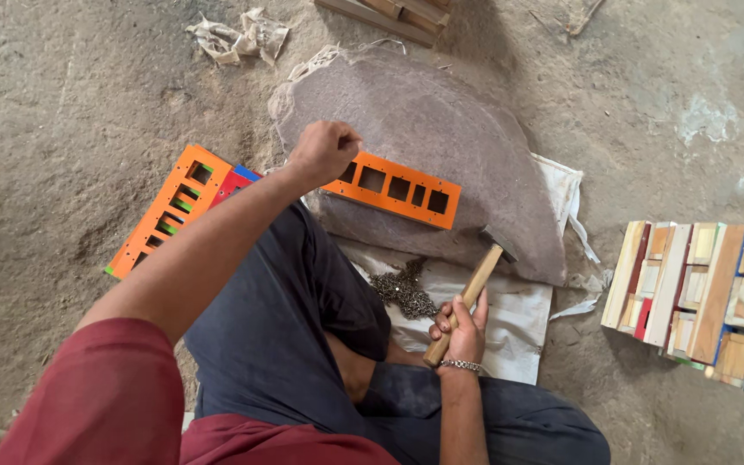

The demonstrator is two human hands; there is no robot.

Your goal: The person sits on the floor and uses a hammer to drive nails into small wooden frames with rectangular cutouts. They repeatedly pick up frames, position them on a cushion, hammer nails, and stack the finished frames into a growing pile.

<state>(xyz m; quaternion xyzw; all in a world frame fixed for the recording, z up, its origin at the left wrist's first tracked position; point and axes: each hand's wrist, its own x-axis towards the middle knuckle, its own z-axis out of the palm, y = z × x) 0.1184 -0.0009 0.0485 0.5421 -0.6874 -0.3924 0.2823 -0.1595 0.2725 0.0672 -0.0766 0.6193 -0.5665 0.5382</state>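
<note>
My right hand (460,325) grips the wooden handle of a hammer (480,275), whose dark metal head rests near the edge of a flat stone slab (467,138). My left hand (325,151) is closed, fingers pinched, at the left end of an orange panel with several rectangular cut-outs (402,189) lying on the slab. I cannot see what the fingers pinch. A small heap of dark nails (404,291) lies on a white sack (510,319) between the slab and my knee.
A stack of orange and coloured cut-out panels (174,207) lies on the dirt floor at the left. Bundled wooden pieces (708,293) stand at the right. Crumpled paper (238,39) and wood strips (389,13) lie at the back.
</note>
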